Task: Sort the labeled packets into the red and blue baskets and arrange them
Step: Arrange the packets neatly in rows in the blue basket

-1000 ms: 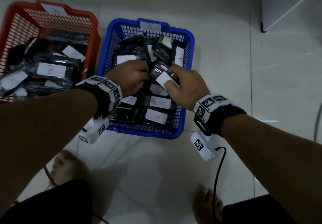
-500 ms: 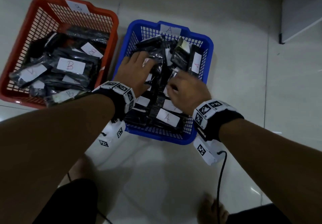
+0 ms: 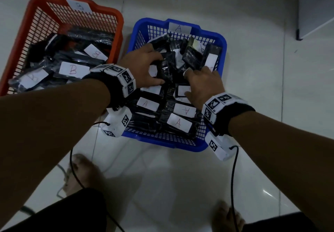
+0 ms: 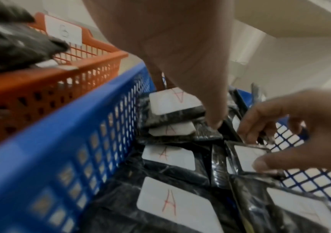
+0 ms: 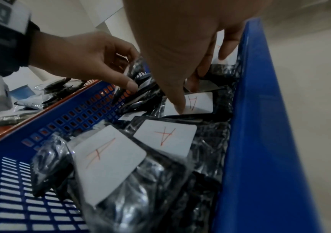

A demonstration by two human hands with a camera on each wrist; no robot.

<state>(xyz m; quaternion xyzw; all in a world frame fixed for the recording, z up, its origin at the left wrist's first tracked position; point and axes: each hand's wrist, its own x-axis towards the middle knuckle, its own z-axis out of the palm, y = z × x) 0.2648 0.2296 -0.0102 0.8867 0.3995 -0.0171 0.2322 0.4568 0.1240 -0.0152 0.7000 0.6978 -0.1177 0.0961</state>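
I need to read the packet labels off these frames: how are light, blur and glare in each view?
Head view: dim, but the A labels in the blue basket read clearly; glare streaks on the floor. Left wrist view: the near blue wall is smeared, the red basket soft, the left hand fills the top. Right wrist view: the near labels are sharp, the right hand is close and blurred.

Pale glossy tiled floor, carrying red basket at left, blue basket just beside it at right, bare feet and black cable nearer.
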